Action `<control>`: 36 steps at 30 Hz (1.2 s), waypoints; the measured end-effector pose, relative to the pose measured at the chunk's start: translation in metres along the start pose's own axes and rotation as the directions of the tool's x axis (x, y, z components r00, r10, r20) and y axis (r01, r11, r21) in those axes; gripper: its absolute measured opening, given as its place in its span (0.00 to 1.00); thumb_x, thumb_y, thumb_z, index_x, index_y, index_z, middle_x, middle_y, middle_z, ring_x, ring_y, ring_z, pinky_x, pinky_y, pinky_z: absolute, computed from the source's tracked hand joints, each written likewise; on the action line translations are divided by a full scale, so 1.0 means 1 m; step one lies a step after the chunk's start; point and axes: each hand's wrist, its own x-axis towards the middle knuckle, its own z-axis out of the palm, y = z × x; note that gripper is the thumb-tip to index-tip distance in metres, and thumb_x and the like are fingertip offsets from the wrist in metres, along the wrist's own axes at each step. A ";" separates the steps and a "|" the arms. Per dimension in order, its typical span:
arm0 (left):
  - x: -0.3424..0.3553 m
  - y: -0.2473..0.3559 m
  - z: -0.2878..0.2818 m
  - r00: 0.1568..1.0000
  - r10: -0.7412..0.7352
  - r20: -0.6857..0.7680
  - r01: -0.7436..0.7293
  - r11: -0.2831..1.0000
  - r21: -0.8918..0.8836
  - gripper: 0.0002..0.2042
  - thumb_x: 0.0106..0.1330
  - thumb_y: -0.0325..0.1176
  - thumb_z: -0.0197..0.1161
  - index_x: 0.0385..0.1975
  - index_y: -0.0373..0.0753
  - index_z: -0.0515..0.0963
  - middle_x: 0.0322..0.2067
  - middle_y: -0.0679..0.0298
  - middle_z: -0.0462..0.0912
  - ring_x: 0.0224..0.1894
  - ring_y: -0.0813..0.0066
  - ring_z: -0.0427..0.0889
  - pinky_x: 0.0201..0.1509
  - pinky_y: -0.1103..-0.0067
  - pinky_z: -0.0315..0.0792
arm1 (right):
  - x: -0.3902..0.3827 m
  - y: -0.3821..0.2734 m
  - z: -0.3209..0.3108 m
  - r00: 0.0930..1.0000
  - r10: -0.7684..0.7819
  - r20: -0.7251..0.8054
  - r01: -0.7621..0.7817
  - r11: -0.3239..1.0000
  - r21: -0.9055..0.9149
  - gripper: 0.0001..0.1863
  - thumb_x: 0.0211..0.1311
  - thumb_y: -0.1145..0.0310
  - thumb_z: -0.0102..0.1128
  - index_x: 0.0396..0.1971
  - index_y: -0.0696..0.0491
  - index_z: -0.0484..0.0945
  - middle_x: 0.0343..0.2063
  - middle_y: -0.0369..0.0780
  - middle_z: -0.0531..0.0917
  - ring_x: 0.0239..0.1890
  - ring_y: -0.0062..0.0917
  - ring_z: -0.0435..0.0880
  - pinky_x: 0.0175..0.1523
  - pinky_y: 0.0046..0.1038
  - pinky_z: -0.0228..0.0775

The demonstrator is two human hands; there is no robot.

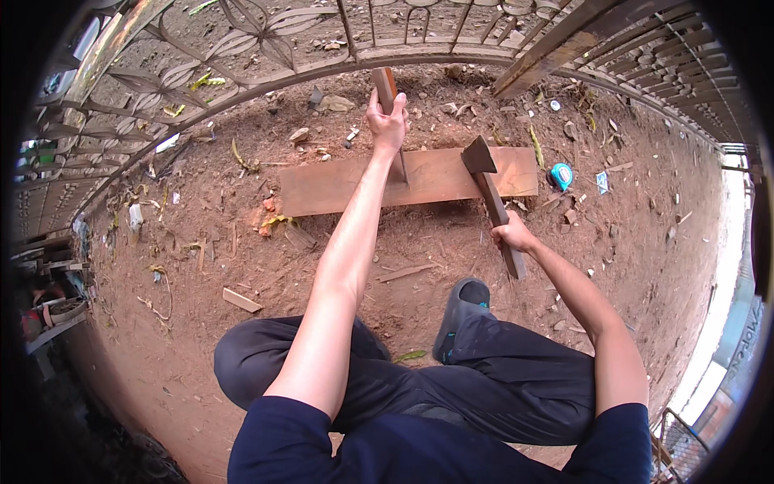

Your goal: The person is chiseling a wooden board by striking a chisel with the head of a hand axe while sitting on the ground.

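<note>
My left hand (388,125) is closed around a narrow strip of wood (384,87), its upper end reddish brown on one side. The strip's thin lower end reaches down over a flat wooden board (326,187) lying on the dirt; whether it touches the board I cannot tell. In my right hand (514,232) is a hatchet, gripped low on its wooden handle (493,200). The hatchet's dark, flared head (479,156) is over the right part of the board, right of the strip and apart from it.
A blue tape measure (560,176) lies just beyond the board's right end. Ornate metal fencing (306,71) curves along the far side, with a thick wooden beam (556,48) leaning there. Stones, wood scraps (242,300) and litter dot the dirt. My sandalled foot (465,310) is nearer me.
</note>
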 end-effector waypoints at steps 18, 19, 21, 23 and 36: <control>-0.035 0.032 0.004 0.978 0.171 0.119 -0.179 0.982 0.063 0.09 0.69 0.33 0.55 0.37 0.37 0.64 0.14 0.69 0.69 0.09 0.82 0.69 0.06 0.81 0.64 | -0.004 -0.003 0.003 0.999 -0.026 -0.043 0.025 1.000 -0.015 0.07 0.44 0.80 0.56 0.26 0.57 0.70 0.16 0.38 0.74 0.17 0.24 0.74 0.22 0.31 0.71; -0.036 0.030 0.003 0.978 0.174 0.118 -0.182 0.981 0.063 0.09 0.69 0.33 0.55 0.37 0.37 0.64 0.14 0.69 0.69 0.09 0.82 0.69 0.06 0.81 0.64 | -0.005 -0.004 0.004 0.999 -0.019 -0.045 0.018 1.000 -0.011 0.07 0.44 0.80 0.56 0.26 0.56 0.70 0.16 0.38 0.74 0.17 0.23 0.74 0.22 0.31 0.71; -0.037 0.028 0.000 0.974 0.202 0.099 -0.205 0.978 0.023 0.09 0.68 0.32 0.57 0.38 0.38 0.65 0.15 0.71 0.68 0.09 0.85 0.66 0.07 0.84 0.61 | -0.005 -0.007 0.007 0.999 -0.013 -0.042 0.013 1.000 -0.006 0.07 0.44 0.80 0.56 0.25 0.56 0.70 0.16 0.38 0.74 0.17 0.23 0.74 0.22 0.31 0.71; -0.040 0.028 -0.003 0.981 0.164 0.107 -0.161 0.986 -0.035 0.09 0.68 0.32 0.57 0.39 0.40 0.64 0.16 0.71 0.68 0.10 0.86 0.63 0.08 0.85 0.58 | -0.009 -0.014 0.011 0.999 -0.006 -0.042 0.006 1.000 -0.004 0.07 0.44 0.80 0.55 0.25 0.56 0.70 0.15 0.38 0.73 0.16 0.23 0.74 0.22 0.31 0.71; -0.070 0.024 0.005 0.987 0.161 -0.026 -0.163 0.977 -0.140 0.07 0.63 0.27 0.59 0.34 0.41 0.66 0.18 0.72 0.67 0.11 0.89 0.59 0.11 0.86 0.52 | -0.003 -0.002 0.013 0.999 -0.015 -0.028 0.016 0.999 0.037 0.04 0.45 0.79 0.54 0.21 0.56 0.69 0.14 0.38 0.73 0.15 0.25 0.73 0.22 0.32 0.71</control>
